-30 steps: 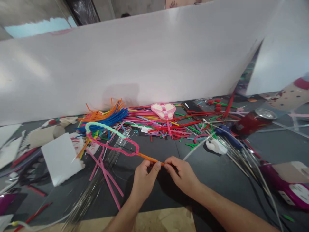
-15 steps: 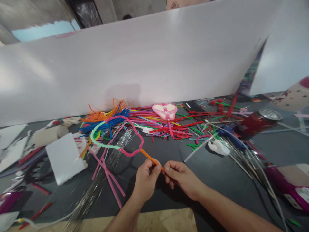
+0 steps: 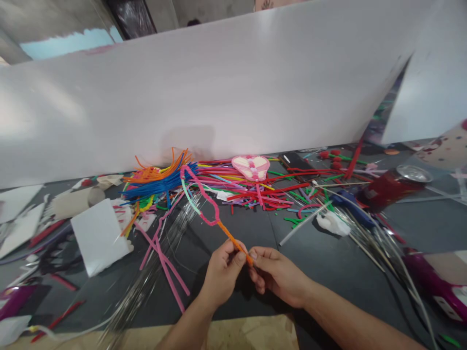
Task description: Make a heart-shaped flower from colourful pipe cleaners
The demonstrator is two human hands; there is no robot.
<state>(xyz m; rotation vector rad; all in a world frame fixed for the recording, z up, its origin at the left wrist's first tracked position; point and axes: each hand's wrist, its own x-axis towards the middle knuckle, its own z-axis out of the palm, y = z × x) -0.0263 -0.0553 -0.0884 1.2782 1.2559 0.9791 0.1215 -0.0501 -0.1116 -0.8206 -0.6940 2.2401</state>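
A wand bent from fuzzy pipe cleaners has an orange twisted stem [image 3: 229, 235] and a pink and mint-green loop [image 3: 208, 197] at its far end. My left hand [image 3: 225, 270] pinches the stem between thumb and fingers. Close beside it, my right hand [image 3: 275, 272] grips the stem's lower end with thumb and forefinger, its other fingers curled under. The loop is turned partly edge-on and hangs over the table, in front of a bundle of blue pipe cleaners [image 3: 156, 187].
A pink and cream heart [image 3: 251, 167] lies on loose pipe cleaners at the back. Thin metal wires [image 3: 146, 277] and crossed pink pipe cleaners [image 3: 164, 262] lie left; a white card [image 3: 98, 238] is beyond. A red can [image 3: 397, 187] and blue glue gun [image 3: 352, 206] stand right.
The wand has turned about its stem, so its loop, wide and round before, now looks narrow. Both hands keep hold of the stem in nearly the same place.
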